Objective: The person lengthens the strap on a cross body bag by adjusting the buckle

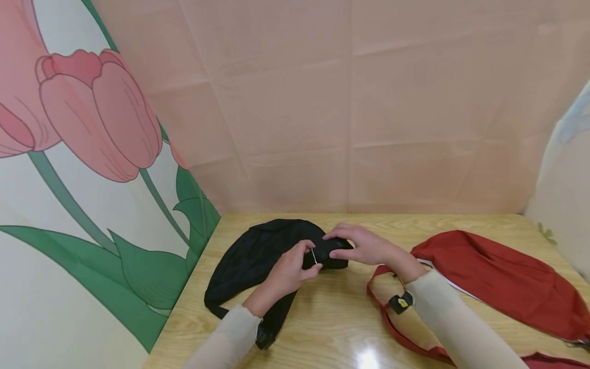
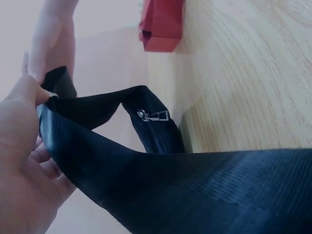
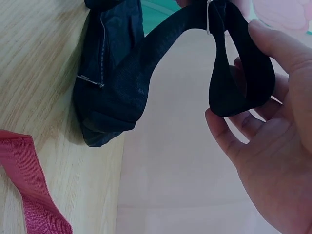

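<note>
A black waist bag (image 1: 249, 251) lies on the wooden table, its zip pull (image 2: 157, 116) showing in the left wrist view. My left hand (image 1: 286, 269) pinches the bag's folded black strap (image 2: 97, 153) between thumb and fingers, right at a thin white band (image 3: 209, 19) that circles it. Beyond the band the strap forms a loop (image 3: 261, 73), raised off the table. My right hand (image 1: 366, 246) holds this loop, thumb at one side and fingers curled behind the other. A black buckle (image 1: 264, 337) hangs at the strap's near end, by my left wrist.
To the right lies a red waist bag (image 1: 498, 282), its red strap (image 1: 392, 328) curving under my right forearm. A black buckle with a yellow mark (image 1: 401, 302) sits beside that forearm. A pinkish cloth wall (image 1: 350, 113) rises behind the table (image 1: 341, 328).
</note>
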Action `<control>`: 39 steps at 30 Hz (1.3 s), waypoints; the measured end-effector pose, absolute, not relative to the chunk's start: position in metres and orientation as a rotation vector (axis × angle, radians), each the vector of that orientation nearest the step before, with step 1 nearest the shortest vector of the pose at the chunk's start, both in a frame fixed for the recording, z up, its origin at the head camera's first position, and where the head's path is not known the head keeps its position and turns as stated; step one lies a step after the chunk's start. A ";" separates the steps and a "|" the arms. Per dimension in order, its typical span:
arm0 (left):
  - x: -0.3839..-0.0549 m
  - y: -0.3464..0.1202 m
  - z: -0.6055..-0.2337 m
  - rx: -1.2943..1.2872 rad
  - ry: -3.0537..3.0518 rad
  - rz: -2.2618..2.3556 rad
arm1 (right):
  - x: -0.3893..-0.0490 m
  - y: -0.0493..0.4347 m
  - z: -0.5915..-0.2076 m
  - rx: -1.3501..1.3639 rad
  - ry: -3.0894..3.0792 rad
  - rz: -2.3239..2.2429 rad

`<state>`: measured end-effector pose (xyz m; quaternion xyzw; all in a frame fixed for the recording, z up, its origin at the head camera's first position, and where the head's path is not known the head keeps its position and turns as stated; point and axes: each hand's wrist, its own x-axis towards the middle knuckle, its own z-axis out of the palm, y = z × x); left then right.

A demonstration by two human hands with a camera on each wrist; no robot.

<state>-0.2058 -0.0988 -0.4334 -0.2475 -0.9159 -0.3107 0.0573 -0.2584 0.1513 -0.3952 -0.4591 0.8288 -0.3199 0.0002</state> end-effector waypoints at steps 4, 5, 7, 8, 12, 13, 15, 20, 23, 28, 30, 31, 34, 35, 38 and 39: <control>-0.206 -0.099 -0.433 -0.756 -2.769 -0.933 | -0.259 0.154 -0.397 -1.406 2.605 -1.027; -0.206 -0.099 -0.433 -0.753 -2.771 -0.937 | -0.260 0.154 -0.397 -1.395 2.605 -1.034; -0.205 -0.100 -0.433 -0.749 -2.774 -0.944 | -0.259 0.155 -0.397 -1.391 2.608 -1.051; -0.205 -0.100 -0.433 -0.743 -2.778 -0.952 | -0.259 0.155 -0.397 -1.388 2.606 -1.057; -0.203 -0.100 -0.433 -0.722 -2.795 -0.981 | -0.257 0.152 -0.396 -1.416 2.599 -1.047; -0.203 -0.100 -0.433 -0.718 -2.797 -0.984 | -0.257 0.151 -0.397 -1.420 2.595 -1.037; -0.202 -0.100 -0.433 -0.718 -2.799 -0.989 | -0.258 0.149 -0.398 -1.431 2.587 -1.023; -0.203 -0.099 -0.433 -0.731 -2.794 -0.975 | -0.260 0.151 -0.399 -1.411 2.593 -1.036; -0.203 -0.098 -0.433 -0.741 -2.786 -0.970 | -0.260 0.153 -0.398 -1.388 2.604 -1.052; -0.205 -0.098 -0.433 -0.736 -2.788 -0.987 | -0.260 0.153 -0.397 -1.403 2.601 -1.043; -0.206 -0.098 -0.433 -0.730 -2.793 -0.997 | -0.260 0.151 -0.397 -1.410 2.590 -1.036; -0.206 -0.098 -0.434 -0.730 -2.795 -1.003 | -0.260 0.151 -0.397 -1.413 2.586 -1.033; -0.207 -0.097 -0.434 -0.736 -2.798 -1.010 | -0.261 0.152 -0.398 -1.410 2.579 -1.046; -0.207 -0.096 -0.434 -0.739 -2.798 -1.010 | -0.261 0.153 -0.399 -1.404 2.580 -1.052; -0.207 -0.095 -0.432 -0.744 -2.797 -1.026 | -0.262 0.156 -0.399 -1.395 2.597 -1.060; -0.207 -0.095 -0.432 -0.743 -2.796 -1.033 | -0.263 0.158 -0.399 -1.390 2.601 -1.065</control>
